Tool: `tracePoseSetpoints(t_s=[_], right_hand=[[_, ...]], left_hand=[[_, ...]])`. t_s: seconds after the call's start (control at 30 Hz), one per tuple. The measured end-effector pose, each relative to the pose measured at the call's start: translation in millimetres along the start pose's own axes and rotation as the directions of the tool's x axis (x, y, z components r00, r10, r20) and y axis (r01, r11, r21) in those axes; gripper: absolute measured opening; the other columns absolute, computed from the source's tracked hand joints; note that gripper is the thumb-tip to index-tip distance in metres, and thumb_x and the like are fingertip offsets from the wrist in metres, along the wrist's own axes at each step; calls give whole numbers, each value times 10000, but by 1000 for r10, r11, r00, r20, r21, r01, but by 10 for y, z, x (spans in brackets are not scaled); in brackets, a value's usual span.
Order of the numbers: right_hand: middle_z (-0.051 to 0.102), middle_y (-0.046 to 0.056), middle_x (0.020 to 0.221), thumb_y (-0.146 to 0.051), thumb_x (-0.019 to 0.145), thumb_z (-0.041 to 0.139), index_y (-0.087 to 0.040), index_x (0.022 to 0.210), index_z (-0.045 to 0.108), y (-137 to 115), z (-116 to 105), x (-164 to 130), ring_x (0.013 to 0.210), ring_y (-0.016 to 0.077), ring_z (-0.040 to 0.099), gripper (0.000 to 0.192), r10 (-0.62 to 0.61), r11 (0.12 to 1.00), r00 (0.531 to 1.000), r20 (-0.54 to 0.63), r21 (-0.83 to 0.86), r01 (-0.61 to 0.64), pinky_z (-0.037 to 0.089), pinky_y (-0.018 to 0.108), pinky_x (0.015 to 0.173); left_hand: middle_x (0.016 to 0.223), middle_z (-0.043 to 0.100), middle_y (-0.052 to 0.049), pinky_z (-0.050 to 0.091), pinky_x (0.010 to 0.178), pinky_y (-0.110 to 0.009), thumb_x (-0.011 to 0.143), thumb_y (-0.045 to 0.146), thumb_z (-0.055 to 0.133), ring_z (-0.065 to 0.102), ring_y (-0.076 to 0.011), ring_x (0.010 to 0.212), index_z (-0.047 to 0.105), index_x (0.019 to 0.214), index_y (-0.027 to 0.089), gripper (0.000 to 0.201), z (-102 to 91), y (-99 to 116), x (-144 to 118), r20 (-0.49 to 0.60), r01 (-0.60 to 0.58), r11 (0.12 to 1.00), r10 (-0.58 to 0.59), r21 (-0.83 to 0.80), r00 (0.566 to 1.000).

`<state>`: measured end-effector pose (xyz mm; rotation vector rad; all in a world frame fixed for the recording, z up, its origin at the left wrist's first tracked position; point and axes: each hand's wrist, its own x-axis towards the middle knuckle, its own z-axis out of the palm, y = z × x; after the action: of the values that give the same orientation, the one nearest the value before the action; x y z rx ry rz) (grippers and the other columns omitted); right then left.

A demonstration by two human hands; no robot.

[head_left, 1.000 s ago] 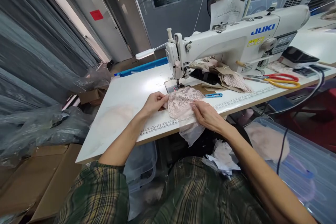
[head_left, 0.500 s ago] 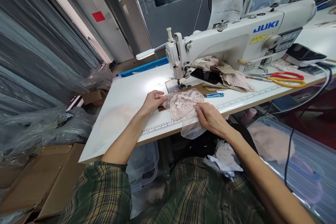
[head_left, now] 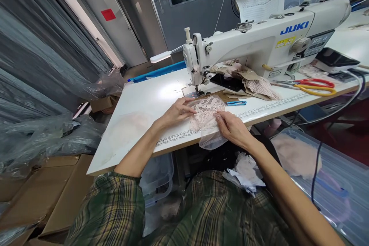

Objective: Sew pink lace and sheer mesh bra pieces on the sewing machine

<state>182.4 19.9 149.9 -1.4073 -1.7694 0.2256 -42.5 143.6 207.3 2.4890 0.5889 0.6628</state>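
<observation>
A piece of pale pink lace (head_left: 206,108) with sheer mesh (head_left: 211,140) lies at the front of the sewing table, its mesh end hanging over the edge. My right hand (head_left: 232,127) pinches the lace's right side between thumb and fingers. From the left, my left hand (head_left: 176,113) reaches onto the lace, fingers stretched out and slightly apart on its surface. Just behind the lace is the sewing machine's needle and presser foot (head_left: 197,91). Brown paper or card (head_left: 227,97) lies partly under the fabric.
Blue thread snips (head_left: 236,103) lie right of the lace. Red-handled scissors (head_left: 314,82) and yellow-handled scissors (head_left: 317,90) rest farther right. A dark phone (head_left: 226,82) and lace scraps (head_left: 259,84) sit under the machine arm (head_left: 245,42). Sheer fabric (head_left: 129,127) covers part of the table's left.
My left hand has moved right, from the lace's left edge onto its surface, and its fingers have stretched out. My right hand keeps its pinch in nearly the same place.
</observation>
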Motion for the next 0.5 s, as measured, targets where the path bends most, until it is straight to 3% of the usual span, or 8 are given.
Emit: tracePoseSetpoints(t_s=[0.13,0.2,0.27,0.37,0.5], right_hand=[[674,130,1170,-415,967,390,-222,1103,610,10,-31,-2,1125,289,603,323,39,993,999,-17,108,-37,454,448,967],[666,125,1201,-440,969,398,-222,1136,612,14,-52,-10,1159,284,589,347,60,985,998,-23,166,-55,437,442,992],[663,109,1216,-462,973,403,-221,1147,615,16,-78,-24,1122,274,603,365,111,967,993,-37,237,-99,443,427,969],[694,84,1141,-496,970,420,-213,1070,639,7,-122,-51,1026,255,624,372,197,924,978,-74,348,-160,456,399,910],[706,72,1124,-496,958,458,-206,902,642,-59,-166,-74,1021,240,628,348,192,886,977,-90,445,-133,460,368,893]], left_hand=[[1191,610,-100,483,937,-426,840,233,656,567,-245,1109,762,867,246,110,-147,91,84,-151,50,997,-58,-53,987],[1158,628,-105,499,868,-390,843,189,621,590,-238,1058,758,909,245,162,-213,132,91,-89,38,996,-45,-75,995],[1191,632,-97,489,884,-392,826,141,605,588,-242,1086,751,983,264,247,-237,151,73,67,15,996,-9,-84,998],[1223,632,-81,471,932,-407,773,138,663,584,-251,1114,761,962,284,257,-186,137,40,246,22,999,-11,-43,969],[1121,673,-105,515,798,-347,790,227,681,638,-215,953,770,831,233,98,-92,146,87,181,113,984,-88,-136,980]])
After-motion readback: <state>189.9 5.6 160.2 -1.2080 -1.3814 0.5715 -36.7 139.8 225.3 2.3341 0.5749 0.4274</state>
